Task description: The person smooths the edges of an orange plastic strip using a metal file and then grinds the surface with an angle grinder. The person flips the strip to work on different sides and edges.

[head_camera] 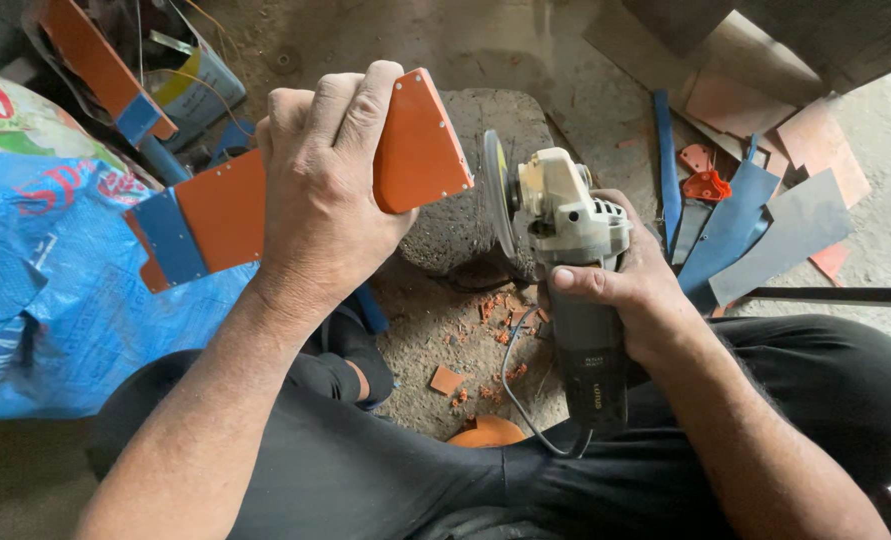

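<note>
While the left hand (pixel 320 190) grips the orange plate (pixel 295 185), the right hand (pixel 630 285) holds the grinder (pixel 565 250) just beside its edge; orange chips (pixel 495 335) already lie below.

The dusty grey concrete floor (pixel 565 90) carries a rough round grey stone block (pixel 465 230) at its middle. Small orange chips and crumbs (pixel 485 340) lie scattered just below the block. To the right lie flat blue, grey and orange sheet offcuts (pixel 765 220). A crumpled blue plastic tarpaulin (pixel 55 290) lies on the left.
</note>
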